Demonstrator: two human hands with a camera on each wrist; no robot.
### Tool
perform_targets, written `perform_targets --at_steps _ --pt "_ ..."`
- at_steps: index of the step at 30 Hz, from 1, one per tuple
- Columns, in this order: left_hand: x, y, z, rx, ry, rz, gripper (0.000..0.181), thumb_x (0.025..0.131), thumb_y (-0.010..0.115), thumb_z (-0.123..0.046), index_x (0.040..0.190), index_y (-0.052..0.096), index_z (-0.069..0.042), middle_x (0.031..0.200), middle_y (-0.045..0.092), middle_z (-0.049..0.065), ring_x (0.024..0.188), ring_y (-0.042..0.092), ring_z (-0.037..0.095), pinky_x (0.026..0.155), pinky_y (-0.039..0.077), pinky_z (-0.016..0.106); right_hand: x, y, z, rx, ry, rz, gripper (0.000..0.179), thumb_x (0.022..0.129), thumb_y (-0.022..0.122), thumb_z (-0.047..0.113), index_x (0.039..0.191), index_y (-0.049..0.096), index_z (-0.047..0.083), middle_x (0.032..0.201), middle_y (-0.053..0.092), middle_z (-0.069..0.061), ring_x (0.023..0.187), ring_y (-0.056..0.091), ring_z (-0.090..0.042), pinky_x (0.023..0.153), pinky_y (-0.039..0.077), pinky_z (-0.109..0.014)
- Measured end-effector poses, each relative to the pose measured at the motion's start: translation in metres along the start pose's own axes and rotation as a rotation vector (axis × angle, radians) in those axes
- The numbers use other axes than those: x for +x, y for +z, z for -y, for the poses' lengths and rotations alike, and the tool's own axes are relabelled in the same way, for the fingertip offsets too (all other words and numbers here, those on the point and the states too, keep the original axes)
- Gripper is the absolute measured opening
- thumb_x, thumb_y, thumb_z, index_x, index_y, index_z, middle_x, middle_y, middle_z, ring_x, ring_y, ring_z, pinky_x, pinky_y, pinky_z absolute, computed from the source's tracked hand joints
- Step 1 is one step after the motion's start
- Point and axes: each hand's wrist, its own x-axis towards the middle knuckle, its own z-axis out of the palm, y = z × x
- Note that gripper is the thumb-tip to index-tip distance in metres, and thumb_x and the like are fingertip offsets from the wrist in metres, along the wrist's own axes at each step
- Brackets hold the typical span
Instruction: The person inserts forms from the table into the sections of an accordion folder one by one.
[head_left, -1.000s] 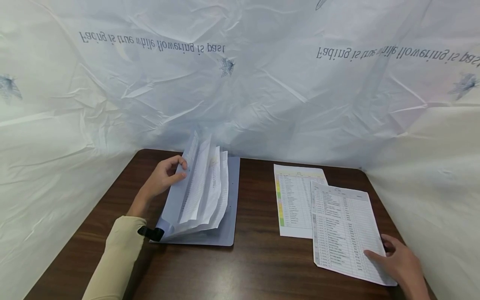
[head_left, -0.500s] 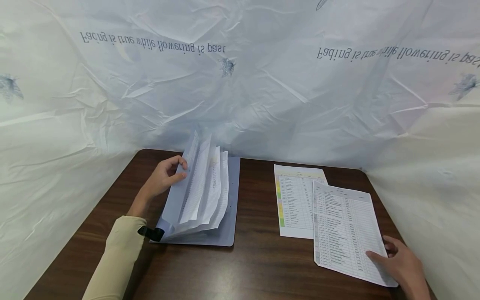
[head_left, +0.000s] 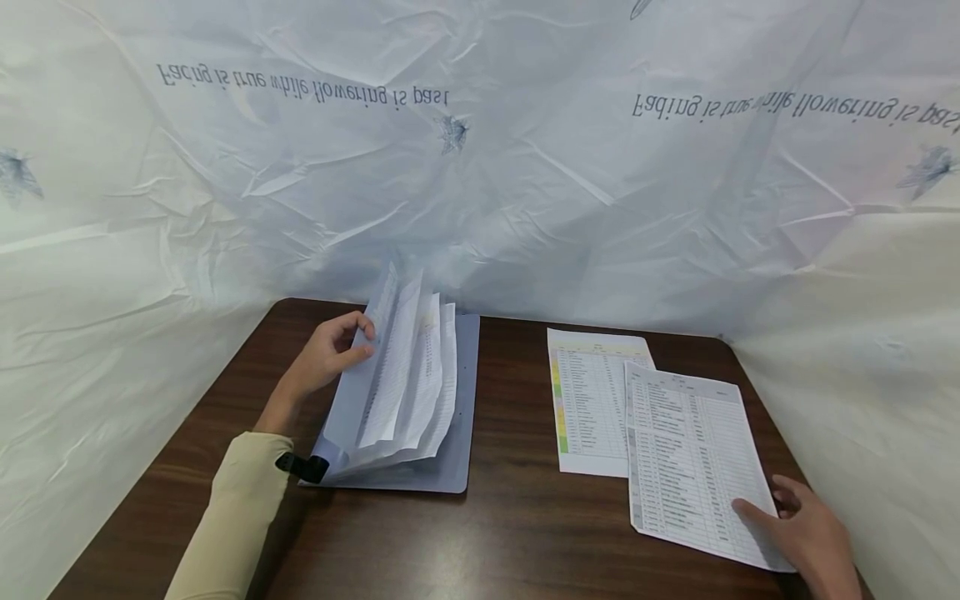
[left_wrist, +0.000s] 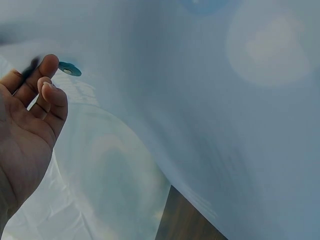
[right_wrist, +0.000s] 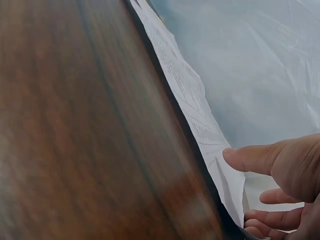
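On the left of the table lies a blue-grey file folder point(head_left: 467, 392), its cover raised at a slant. Several printed sheets point(head_left: 412, 375) fan upright inside it. My left hand point(head_left: 322, 354) grips the cover's edge between thumb and fingers. Up close in the left wrist view, the blurred cover point(left_wrist: 225, 130) fills most of the picture, with a small teal oval point(left_wrist: 70, 69) by the fingertips. At the right, my right hand point(head_left: 813, 529) pinches the lower right edge of a printed table sheet point(head_left: 690, 467), thumb point(right_wrist: 250, 159) on top and fingers beneath.
A second printed sheet point(head_left: 592, 408) with yellow and green marks lies partly under the held one. The dark wooden table point(head_left: 480, 542) reaches back to a white plastic curtain point(head_left: 525, 208) with lettering, which hangs around it on the sides too. A black strap point(head_left: 302, 465) circles the left wrist.
The right hand and the sheet it pinches have shifted slightly to the right. The left hand and the raised folder cover hold still.
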Motion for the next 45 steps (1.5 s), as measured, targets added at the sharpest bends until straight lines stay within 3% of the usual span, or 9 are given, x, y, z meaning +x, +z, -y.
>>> perform_targets --at_steps 3,7,15,21,24,27,31,40,45 --pt "0.0 0.0 0.0 0.003 -0.006 -0.003 0.013 0.093 0.066 0.003 0.103 0.058 0.0 0.089 0.05 0.006 0.063 0.039 0.009 0.056 0.037 0.028 -0.003 0.001 0.001 -0.017 0.007 0.004 0.105 0.073 0.089 0.043 0.144 0.038 -0.013 0.131 0.048 -0.04 0.108 0.056 -0.052 0.081 0.05 -0.055" --pt "0.0 0.0 0.0 0.014 -0.008 -0.006 0.014 0.093 0.066 0.003 0.103 0.058 0.001 0.089 0.05 0.006 0.065 0.041 0.011 0.057 0.038 0.028 -0.003 0.003 0.002 -0.04 0.007 -0.006 0.102 0.073 0.09 0.038 0.144 0.039 -0.014 0.13 0.05 -0.04 0.105 0.057 -0.05 0.079 0.05 -0.054" --pt "0.0 0.001 0.0 0.005 -0.015 -0.005 0.013 0.093 0.066 0.003 0.103 0.058 0.0 0.089 0.05 0.007 0.065 0.043 0.011 0.057 0.039 0.027 0.0 0.003 0.001 -0.022 -0.032 -0.052 0.093 0.071 0.091 0.027 0.138 0.044 -0.016 0.119 0.057 -0.038 0.095 0.061 -0.046 0.061 0.043 -0.033" --pt "-0.001 0.0 0.0 0.013 -0.01 -0.002 0.013 0.093 0.066 0.002 0.102 0.058 0.0 0.087 0.049 0.008 0.064 0.042 0.012 0.057 0.039 0.028 0.0 0.001 0.002 -0.006 -0.023 -0.032 0.096 0.071 0.091 0.029 0.139 0.043 -0.018 0.117 0.057 -0.039 0.096 0.061 -0.047 0.058 0.042 -0.03" --pt "-0.002 0.0 0.0 0.026 -0.011 -0.006 0.013 0.093 0.067 0.002 0.102 0.058 -0.001 0.086 0.048 0.008 0.065 0.043 0.013 0.058 0.039 0.029 0.0 0.0 0.002 0.007 -0.008 -0.015 0.098 0.071 0.091 0.03 0.141 0.041 -0.017 0.118 0.056 -0.039 0.098 0.06 -0.049 0.058 0.043 -0.03" --pt "-0.002 0.0 -0.001 0.017 -0.007 -0.003 0.012 0.094 0.066 0.002 0.103 0.058 -0.001 0.087 0.049 0.008 0.065 0.042 0.013 0.058 0.039 0.029 0.001 0.001 0.001 0.018 0.013 0.001 0.099 0.073 0.091 0.028 0.144 0.038 -0.016 0.123 0.052 -0.04 0.103 0.058 -0.051 0.066 0.049 -0.04" --pt "-0.001 -0.001 0.0 -0.002 0.005 0.0 0.012 0.094 0.065 0.003 0.103 0.058 0.0 0.091 0.051 0.007 0.065 0.042 0.012 0.057 0.039 0.028 0.003 0.001 -0.001 0.033 0.029 0.017 0.097 0.074 0.09 0.023 0.146 0.036 -0.014 0.126 0.049 -0.04 0.107 0.056 -0.054 0.079 0.049 -0.053" --pt "-0.002 -0.002 0.002 0.016 0.0 -0.002 0.013 0.093 0.066 0.003 0.104 0.058 0.0 0.088 0.049 0.007 0.065 0.044 0.015 0.058 0.04 0.029 0.005 -0.003 -0.006 0.054 0.063 0.023 0.095 0.075 0.089 0.02 0.148 0.036 -0.01 0.122 0.055 -0.04 0.098 0.06 -0.049 0.068 0.047 -0.042" --pt "-0.002 -0.002 0.002 -0.002 -0.002 -0.001 0.013 0.094 0.065 0.003 0.104 0.058 0.0 0.092 0.052 0.007 0.065 0.044 0.012 0.058 0.04 0.028 0.006 -0.006 -0.008 0.076 0.08 0.035 0.093 0.078 0.087 0.019 0.15 0.034 -0.01 0.124 0.053 -0.041 0.1 0.059 -0.05 0.074 0.048 -0.049"
